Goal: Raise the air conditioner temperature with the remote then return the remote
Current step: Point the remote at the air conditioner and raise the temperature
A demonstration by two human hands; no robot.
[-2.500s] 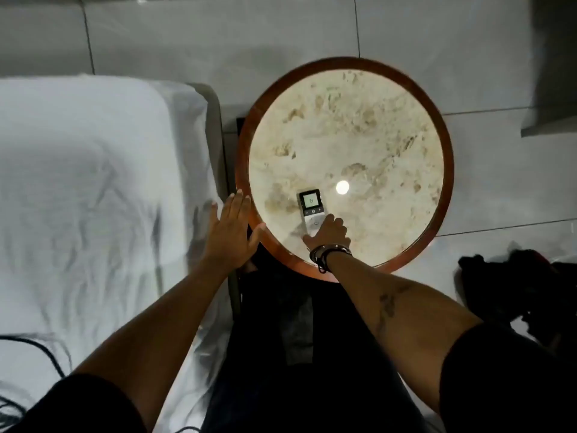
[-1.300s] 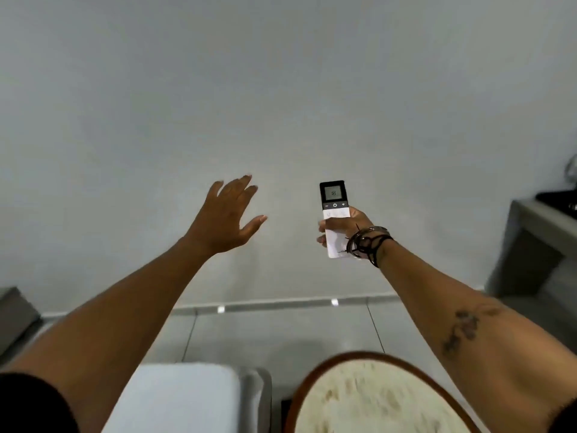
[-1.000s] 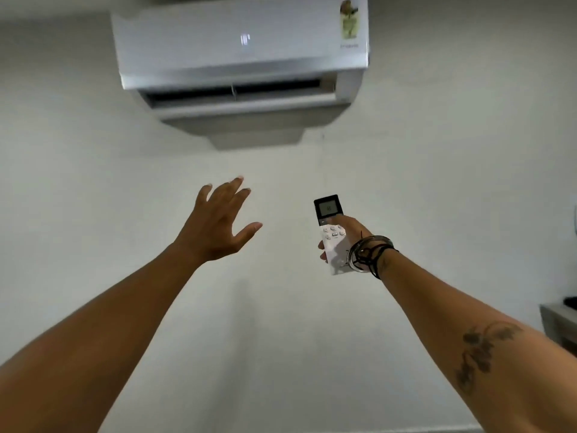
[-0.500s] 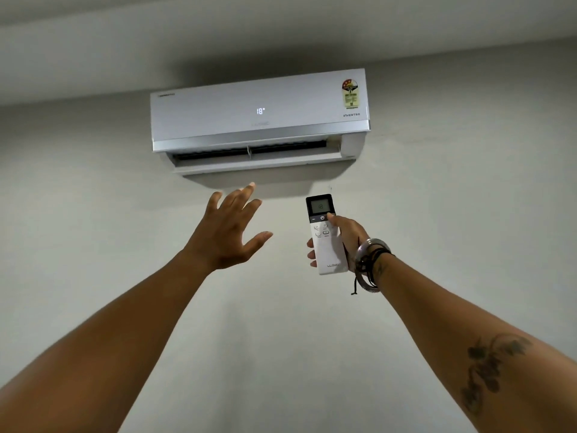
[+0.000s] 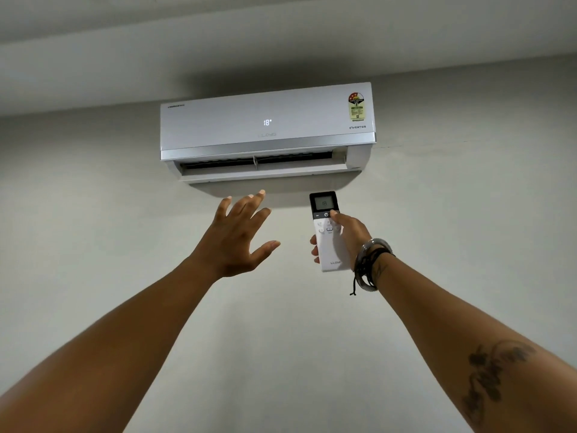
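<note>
A white wall-mounted air conditioner (image 5: 268,132) hangs high on the wall, its front display reading 18. My right hand (image 5: 351,235) holds a white remote (image 5: 327,242) with a dark top screen upright, just below the unit's right half. The thumb rests on the dark strip under the screen, right of the power button. The remote's screen also reads 18. My left hand (image 5: 240,239) is raised beside it, fingers spread, holding nothing.
A plain grey wall (image 5: 468,229) fills the view, with the ceiling (image 5: 281,32) above the unit. Bracelets (image 5: 370,264) circle my right wrist.
The remote went from the round table up into the air in my right hand. My view tilted up from the table to the air conditioner. Over the last half second the thumb shifted slightly on the buttons.
</note>
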